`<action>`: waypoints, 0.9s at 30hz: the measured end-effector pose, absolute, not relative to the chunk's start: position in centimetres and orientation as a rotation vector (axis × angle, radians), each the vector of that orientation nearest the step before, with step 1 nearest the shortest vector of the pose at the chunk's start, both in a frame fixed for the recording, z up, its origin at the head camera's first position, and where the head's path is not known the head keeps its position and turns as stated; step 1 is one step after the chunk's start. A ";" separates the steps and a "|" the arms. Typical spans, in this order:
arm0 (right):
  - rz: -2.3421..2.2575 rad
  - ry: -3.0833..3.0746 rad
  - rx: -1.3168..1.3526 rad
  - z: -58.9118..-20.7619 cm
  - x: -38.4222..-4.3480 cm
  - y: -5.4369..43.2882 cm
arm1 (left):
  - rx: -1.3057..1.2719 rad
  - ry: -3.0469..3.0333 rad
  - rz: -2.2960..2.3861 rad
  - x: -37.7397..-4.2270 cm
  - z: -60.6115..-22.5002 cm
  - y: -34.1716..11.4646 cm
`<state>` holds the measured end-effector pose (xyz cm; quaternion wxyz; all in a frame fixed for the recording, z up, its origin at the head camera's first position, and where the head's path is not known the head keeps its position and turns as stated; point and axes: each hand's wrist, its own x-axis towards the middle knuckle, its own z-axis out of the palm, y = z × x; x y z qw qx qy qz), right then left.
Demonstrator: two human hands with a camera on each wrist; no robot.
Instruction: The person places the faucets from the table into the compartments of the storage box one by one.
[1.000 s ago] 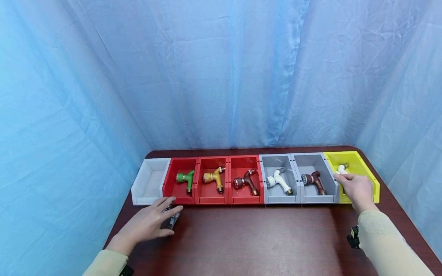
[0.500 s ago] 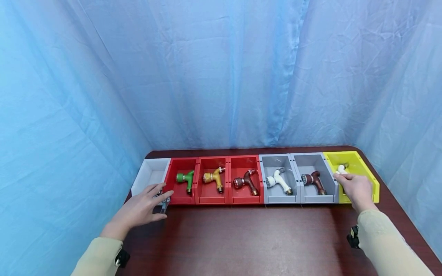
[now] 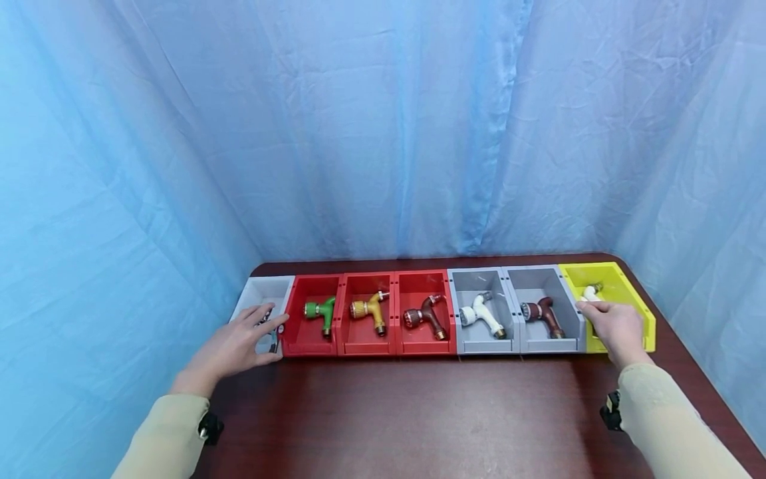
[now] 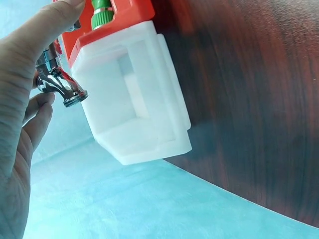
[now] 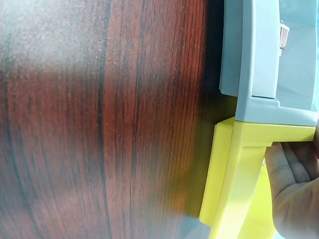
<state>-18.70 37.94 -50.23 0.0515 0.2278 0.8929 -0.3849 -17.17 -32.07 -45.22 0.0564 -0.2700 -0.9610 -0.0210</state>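
Note:
My left hand (image 3: 236, 342) is over the white bin (image 4: 132, 94) at the row's left end. Its thumb and fingers pinch a chrome faucet (image 4: 62, 84), held above the bin and partly hidden by the hand in the head view. At the row's right end, my right hand (image 3: 616, 329) grips the side wall of the yellow bin (image 5: 244, 164), where it meets the grey bin (image 5: 261, 59). Its fingers (image 5: 281, 172) reach inside the yellow wall. A white faucet (image 3: 592, 291) lies in that yellow bin, partly covered by the right hand.
Between the end bins, red bins hold a green faucet (image 3: 323, 311), a yellow faucet (image 3: 374, 311) and a brown faucet (image 3: 429, 316). Grey bins hold a white faucet (image 3: 483, 315) and a dark red faucet (image 3: 544, 316). Blue curtains (image 3: 389, 133) surround the wooden table (image 3: 419, 412).
My left hand has moved left and away from me with the chrome faucet, from the table before the bins to over the white bin. The right hand has stayed at the yellow bin.

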 end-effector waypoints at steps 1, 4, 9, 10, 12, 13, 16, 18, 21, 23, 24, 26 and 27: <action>-1.172 2.715 0.692 -50.2 -18.7 37.9 | -0.805 -2.924 -0.060 -17.3 -45.1 -32.2; -1.172 2.713 0.691 -50.2 -18.7 37.9 | -0.772 -2.939 -0.050 -17.9 -44.9 -32.5; -1.176 2.707 0.697 -50.2 -18.6 37.8 | -0.731 -2.968 -0.076 -18.7 -44.8 -32.8; -1.177 2.707 0.696 -50.2 -18.6 37.8 | -0.722 -2.977 -0.086 -18.9 -44.8 -32.9; -1.179 2.709 0.694 -50.2 -18.7 37.8 | -0.694 -3.003 -0.095 -19.2 -44.9 -33.0; -1.178 2.709 0.693 -50.2 -18.7 37.8 | -0.680 -3.016 -0.103 -19.4 -44.9 -33.0; -1.177 2.708 0.687 -50.1 -18.7 37.9 | -0.642 -3.058 -0.120 -19.9 -45.0 -32.9; -1.173 2.708 0.686 -50.1 -18.6 37.9 | -0.612 -3.091 -0.133 -20.2 -44.9 -32.8; -1.166 2.712 0.687 -50.1 -18.6 37.9 | -0.573 -3.133 -0.139 -20.6 -44.8 -32.6; -1.160 2.719 0.686 -50.1 -18.6 37.9 | -0.550 -3.154 -0.141 -20.8 -44.8 -32.6; -1.158 2.723 0.685 -50.1 -18.6 37.9 | -0.541 -3.162 -0.136 -21.0 -44.9 -32.6; -1.152 2.732 0.681 -50.2 -18.6 37.9 | -0.526 -3.174 -0.128 -21.3 -45.0 -32.7; -1.149 2.737 0.679 -50.2 -18.6 37.8 | -0.520 -3.181 -0.130 -21.4 -45.0 -32.7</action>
